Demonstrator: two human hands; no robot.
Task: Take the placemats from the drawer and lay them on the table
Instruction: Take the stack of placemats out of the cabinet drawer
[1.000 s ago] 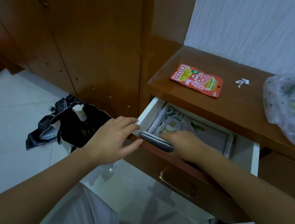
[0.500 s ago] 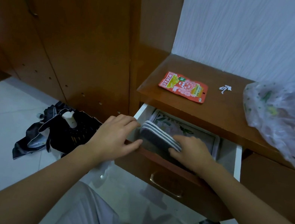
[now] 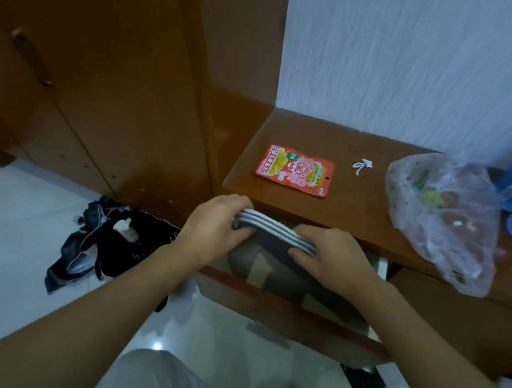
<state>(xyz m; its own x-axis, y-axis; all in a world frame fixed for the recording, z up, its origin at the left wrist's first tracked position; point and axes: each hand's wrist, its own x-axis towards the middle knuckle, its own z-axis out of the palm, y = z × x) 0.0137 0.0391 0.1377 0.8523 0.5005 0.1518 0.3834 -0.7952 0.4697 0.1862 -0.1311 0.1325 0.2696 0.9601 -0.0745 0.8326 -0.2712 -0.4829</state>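
The job has only just started. The stack of grey fabric placemats with white edges (image 3: 270,232) is being lifted out of the open wooden drawer with white inside walls (image 3: 294,320), but it is not out all the way. One end is up in the air and the rest hangs down into the drawer. I think what is left is to pull the placemats free, carry them to the table and spread them out flat. No table for laying them shows here, so I cannot tell where they will go.

The left hand (image 3: 215,224) is closed around the raised end of the stack at the 9 o'clock side, fingers over the top and thumb below. The right hand (image 3: 336,256) is closed on the stack at the 3 o'clock side, fingers over the top edge and thumb pressing the side. The placemats sit right between the two hands and touch both.

Up at 12 o'clock from the hands is the brown wooden tabletop (image 3: 313,210) above the drawer. A flat red snack packet (image 3: 294,170) lies on it, and a clear plastic bag (image 3: 442,216) sits at about 2 o'clock. A dark crumpled cloth (image 3: 109,243) lies on the white floor at 9 o'clock.
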